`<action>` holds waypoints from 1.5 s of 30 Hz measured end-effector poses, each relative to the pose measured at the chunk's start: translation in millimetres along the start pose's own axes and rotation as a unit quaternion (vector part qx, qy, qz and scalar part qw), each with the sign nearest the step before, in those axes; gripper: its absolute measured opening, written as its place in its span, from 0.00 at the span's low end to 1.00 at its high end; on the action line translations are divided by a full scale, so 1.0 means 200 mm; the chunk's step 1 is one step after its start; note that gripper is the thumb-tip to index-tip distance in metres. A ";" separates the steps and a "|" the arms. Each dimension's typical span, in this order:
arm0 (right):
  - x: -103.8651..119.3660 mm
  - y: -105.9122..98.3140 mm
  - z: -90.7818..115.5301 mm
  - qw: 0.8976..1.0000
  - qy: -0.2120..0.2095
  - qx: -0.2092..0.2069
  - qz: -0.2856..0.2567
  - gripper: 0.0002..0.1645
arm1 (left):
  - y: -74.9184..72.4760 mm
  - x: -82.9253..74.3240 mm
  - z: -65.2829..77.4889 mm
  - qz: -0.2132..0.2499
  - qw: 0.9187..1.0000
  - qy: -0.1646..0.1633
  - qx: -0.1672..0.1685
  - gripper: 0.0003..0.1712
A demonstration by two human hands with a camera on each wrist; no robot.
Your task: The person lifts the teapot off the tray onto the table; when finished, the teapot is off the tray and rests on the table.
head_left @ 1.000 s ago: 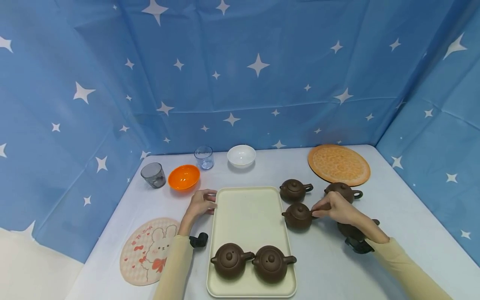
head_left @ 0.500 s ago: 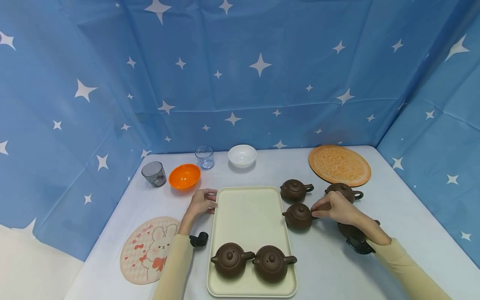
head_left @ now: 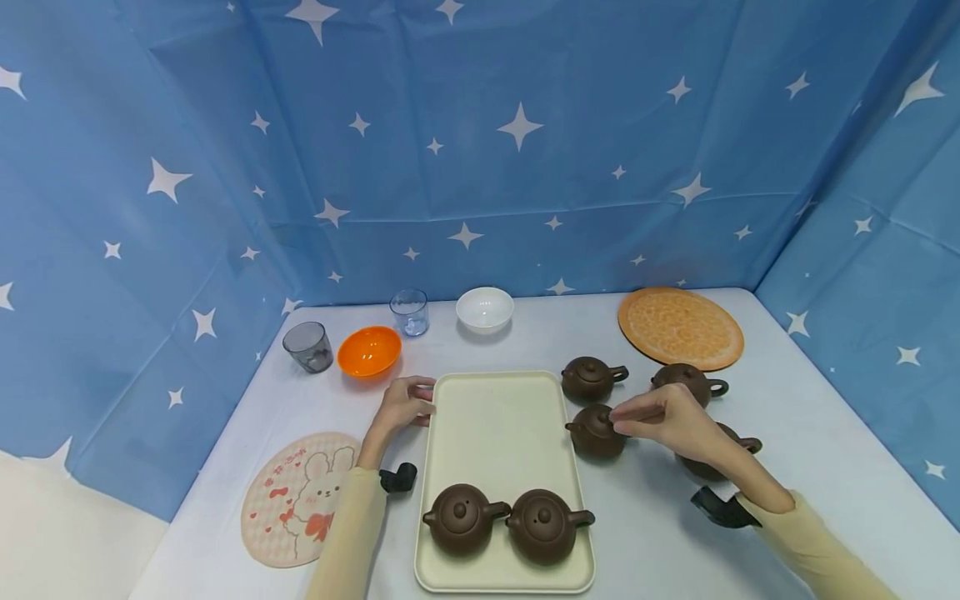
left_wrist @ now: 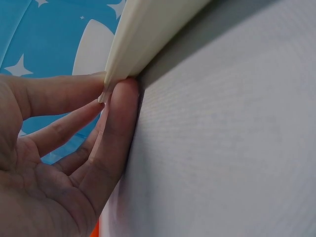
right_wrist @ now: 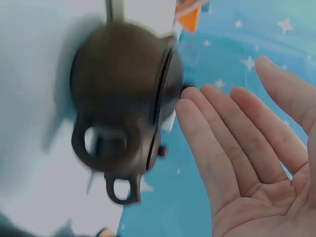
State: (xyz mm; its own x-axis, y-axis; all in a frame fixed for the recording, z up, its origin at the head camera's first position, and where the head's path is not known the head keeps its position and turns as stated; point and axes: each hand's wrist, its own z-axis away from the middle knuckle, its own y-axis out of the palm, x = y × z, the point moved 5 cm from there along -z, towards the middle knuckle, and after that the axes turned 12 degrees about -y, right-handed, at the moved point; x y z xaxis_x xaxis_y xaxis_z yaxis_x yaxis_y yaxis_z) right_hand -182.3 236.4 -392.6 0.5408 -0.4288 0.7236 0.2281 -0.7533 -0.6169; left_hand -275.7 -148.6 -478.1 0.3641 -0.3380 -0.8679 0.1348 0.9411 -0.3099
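Pinching the tray (head_left: pixel 495 442) with our left hand (head_left: pixel 402 406), we have our right hand (head_left: pixel 671 422), fingers (right_wrist: pixel 247 134) straight, by a teapot (head_left: pixel 595 439) (another pot (head_left: pixel 587 380) sits just behind it).

Cream tray (head_left: pixel 495 450) lying flat, lower center, 2 lidded brown teapots (head_left: pixel 462 522) on it, plus 4 matching pots (head_left: pixel 592 442) right of center.

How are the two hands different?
The left hand pinches the edge of the tray; the right hand holds nothing, with its fingers nearly straight. The left hand is at the tray's left side, while the right hand is by the top of a teapot to the tray's right; I can't tell if it touches. Both are bare, with pale yellow sleeves.
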 end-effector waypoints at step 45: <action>0.17 0.49 0.20 0.987 -0.088 0.073 -0.114 0.13 | 0.00 -0.01 0.02 -0.004 1.000 0.000 -0.010 0.28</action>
State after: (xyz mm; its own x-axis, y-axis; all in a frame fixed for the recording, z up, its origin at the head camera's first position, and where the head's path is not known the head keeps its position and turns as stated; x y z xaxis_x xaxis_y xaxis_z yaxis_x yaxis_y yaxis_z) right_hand -110.0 168.3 -441.0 0.5911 -0.1528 0.7920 0.4676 -0.7351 -0.4908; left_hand -272.5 -147.1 -474.3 0.3639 -0.3455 -0.8650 0.1199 0.9383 -0.3244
